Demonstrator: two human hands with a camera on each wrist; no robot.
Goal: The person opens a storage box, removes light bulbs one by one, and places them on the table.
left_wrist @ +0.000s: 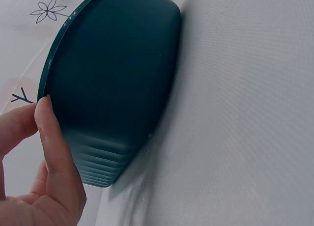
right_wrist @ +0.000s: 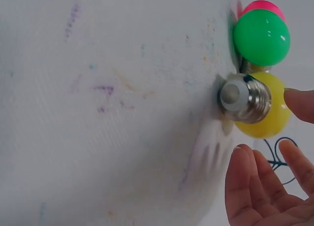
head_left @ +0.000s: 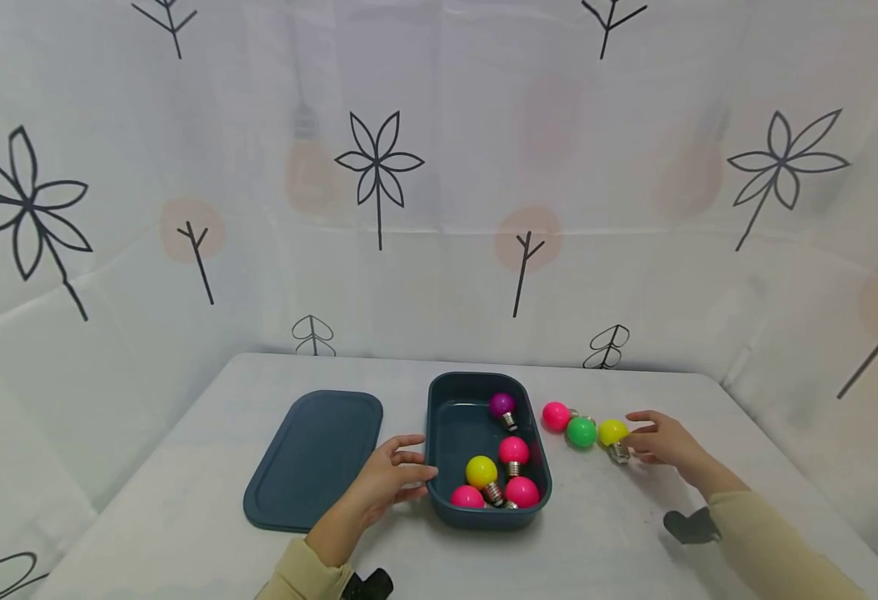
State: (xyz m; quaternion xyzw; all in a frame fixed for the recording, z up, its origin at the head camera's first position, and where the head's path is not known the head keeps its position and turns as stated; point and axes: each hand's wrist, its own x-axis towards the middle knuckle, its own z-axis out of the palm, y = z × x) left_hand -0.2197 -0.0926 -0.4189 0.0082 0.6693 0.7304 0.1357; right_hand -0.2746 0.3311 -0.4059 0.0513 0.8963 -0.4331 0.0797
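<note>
My left hand (head_left: pixel 394 473) rests its fingertips against the left rim of a dark teal plastic box (head_left: pixel 439 402), fingers mostly straight. Inside the box lie several light bulbs: a purple bulb (head_left: pixel 502 405), a yellow bulb (head_left: pixel 481 472) and a few pink bulbs (head_left: pixel 514 450). My right hand (head_left: pixel 664 442) is spread beside another yellow bulb (right_wrist: pixel 274 120) on the table, its thumb right by the glass and the other fingers apart from it. A green bulb (head_left: pixel 581 432) and a pink bulb (head_left: pixel 556 416) lie just left of that yellow one.
A flat dark teal lid (head_left: pixel 315 462) lies left of the box on the white-covered table (head_left: pixel 604 533). Behind the table hangs a white curtain (head_left: pixel 439 283) printed with flowers and twigs. Coloured stains (right_wrist: pixel 104 89) mark the cloth by the right hand.
</note>
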